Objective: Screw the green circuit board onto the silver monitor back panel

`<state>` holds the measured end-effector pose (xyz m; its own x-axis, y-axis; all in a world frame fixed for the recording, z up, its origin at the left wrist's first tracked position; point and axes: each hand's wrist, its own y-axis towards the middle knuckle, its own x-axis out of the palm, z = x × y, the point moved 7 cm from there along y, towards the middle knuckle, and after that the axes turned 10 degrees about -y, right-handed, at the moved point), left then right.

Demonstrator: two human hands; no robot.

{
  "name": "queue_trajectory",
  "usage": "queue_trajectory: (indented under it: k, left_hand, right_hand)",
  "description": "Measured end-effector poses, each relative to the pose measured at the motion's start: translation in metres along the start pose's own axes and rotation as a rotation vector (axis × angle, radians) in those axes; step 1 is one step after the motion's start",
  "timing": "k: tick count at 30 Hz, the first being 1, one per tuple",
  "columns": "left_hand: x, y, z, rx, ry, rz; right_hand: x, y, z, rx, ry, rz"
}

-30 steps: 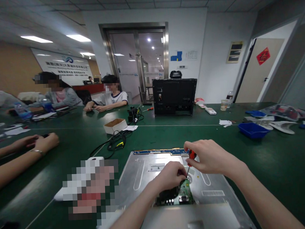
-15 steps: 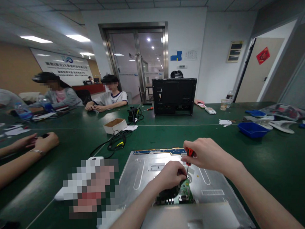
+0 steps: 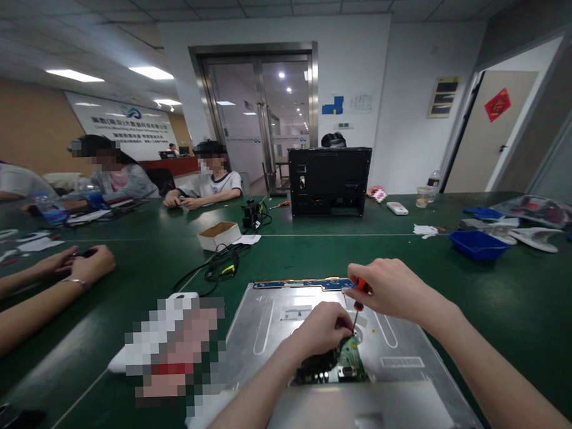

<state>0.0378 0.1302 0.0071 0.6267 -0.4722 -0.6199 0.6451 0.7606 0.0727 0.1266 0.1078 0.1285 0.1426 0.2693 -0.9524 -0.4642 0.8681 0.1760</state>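
Observation:
A red-and-black screwdriver (image 3: 360, 286) is held in the closed fingers of my right hand (image 3: 387, 289). Its thin shaft slants down to the upper corner of a green circuit board (image 3: 351, 359). Close beside the shaft's lower end, the fingers of my left hand (image 3: 325, 329) are pinched together; what lies between them, if anything, is hidden. Under both hands lies a flat silver metal panel (image 3: 252, 331), with a narrow blue board (image 3: 293, 284) along its far edge. Something black (image 3: 319, 363), partly covered by my left hand, sits next to the green board.
Beyond the panel stand a black monitor casing (image 3: 330, 181), an open small box (image 3: 218, 235) and coiled black cable (image 3: 222, 263). A blue tray (image 3: 479, 244) is at the right. Left are a white object (image 3: 152, 335) and another person's hands (image 3: 88, 265).
The screwdriver handle tilts slightly more to the right, its tip still at the board's corner. My left hand keeps its place there. The whole view has shifted slightly.

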Motion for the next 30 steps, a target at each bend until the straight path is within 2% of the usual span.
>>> queue_trajectory:
  k: [7, 13, 19, 26, 30]
  left_hand:
    - [-0.0006, -0.0003, 0.0017, -0.004, 0.016, 0.000]
    - [-0.0006, -0.0006, 0.0014, -0.014, 0.022, -0.007]
    - [0.0007, -0.0002, 0.0002, -0.019, 0.014, -0.015]
    - [-0.0007, -0.0006, 0.0018, -0.007, 0.003, -0.008]
    - [-0.0002, -0.0008, 0.0014, -0.010, 0.003, -0.007]
  right_hand:
    - [-0.0013, -0.0004, 0.0006, -0.007, -0.005, 0.000]
    - [-0.0037, -0.0060, -0.0021, -0.066, 0.136, 0.000]
    - [-0.0031, -0.0040, -0.0007, -0.013, 0.015, -0.009]
    - [-0.0051, -0.0081, -0.0046, -0.071, 0.138, 0.002]
    - [-0.0040, -0.0066, -0.0022, -0.025, 0.074, 0.000]
